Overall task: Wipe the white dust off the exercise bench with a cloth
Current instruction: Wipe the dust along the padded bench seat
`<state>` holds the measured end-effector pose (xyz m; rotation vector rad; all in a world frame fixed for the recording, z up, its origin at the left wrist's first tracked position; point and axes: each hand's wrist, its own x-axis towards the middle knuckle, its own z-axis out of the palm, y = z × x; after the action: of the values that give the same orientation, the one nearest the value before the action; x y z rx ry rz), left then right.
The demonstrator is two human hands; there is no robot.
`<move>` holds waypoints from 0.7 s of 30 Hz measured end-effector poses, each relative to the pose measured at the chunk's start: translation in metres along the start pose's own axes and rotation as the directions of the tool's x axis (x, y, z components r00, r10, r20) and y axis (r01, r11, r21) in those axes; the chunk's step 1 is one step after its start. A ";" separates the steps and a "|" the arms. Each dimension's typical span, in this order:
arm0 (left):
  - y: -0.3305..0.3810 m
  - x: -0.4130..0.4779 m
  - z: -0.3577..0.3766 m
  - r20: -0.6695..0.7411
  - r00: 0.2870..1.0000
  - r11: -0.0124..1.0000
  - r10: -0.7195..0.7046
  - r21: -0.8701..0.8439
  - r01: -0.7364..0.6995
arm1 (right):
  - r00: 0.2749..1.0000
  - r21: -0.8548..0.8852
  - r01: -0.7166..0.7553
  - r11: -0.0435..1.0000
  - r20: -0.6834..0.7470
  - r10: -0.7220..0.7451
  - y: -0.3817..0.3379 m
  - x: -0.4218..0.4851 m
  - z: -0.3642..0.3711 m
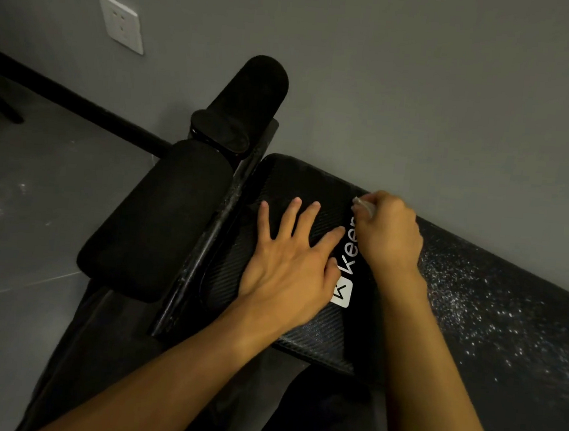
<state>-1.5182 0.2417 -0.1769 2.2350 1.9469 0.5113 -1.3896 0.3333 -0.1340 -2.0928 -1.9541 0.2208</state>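
The left hand (289, 267) is laid flat on the black exercise bench (317, 183), fingers (289, 219) spread. A small pale cloth (363, 205) is gripped in the right hand (388, 234) at the pad's far edge, close to the grey wall (424, 90). A white logo (342, 291) is partly covered between the hands. White dust (469, 293) is scattered over the pad right of the right hand. Two black foam rollers (159, 218) are mounted at the left end. A white socket (121, 22) is set in the wall above them.

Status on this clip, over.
Left hand flat on bench. Right hand grips cloth. White dust on right section. Nothing in the way.
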 end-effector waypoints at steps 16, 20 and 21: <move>0.001 -0.001 -0.003 0.018 1.000 1.000 -0.002 -0.006 0.002 | 1.000 -0.045 0.019 0.999 -0.017 -0.020 0.012 -0.048 -0.009; 0.000 -0.001 -0.004 0.023 1.000 1.000 0.002 -0.015 -0.001 | 1.000 0.030 0.030 0.999 0.002 -0.030 0.008 -0.079 -0.013; 0.001 -0.001 -0.004 0.024 1.000 1.000 0.003 -0.016 -0.003 | 0.999 0.045 0.031 0.999 0.022 -0.032 0.012 -0.098 -0.015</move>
<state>-1.5190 0.2404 -0.1736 2.2240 1.9212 0.4963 -1.3815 0.2339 -0.1299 -2.0388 -1.9753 0.2797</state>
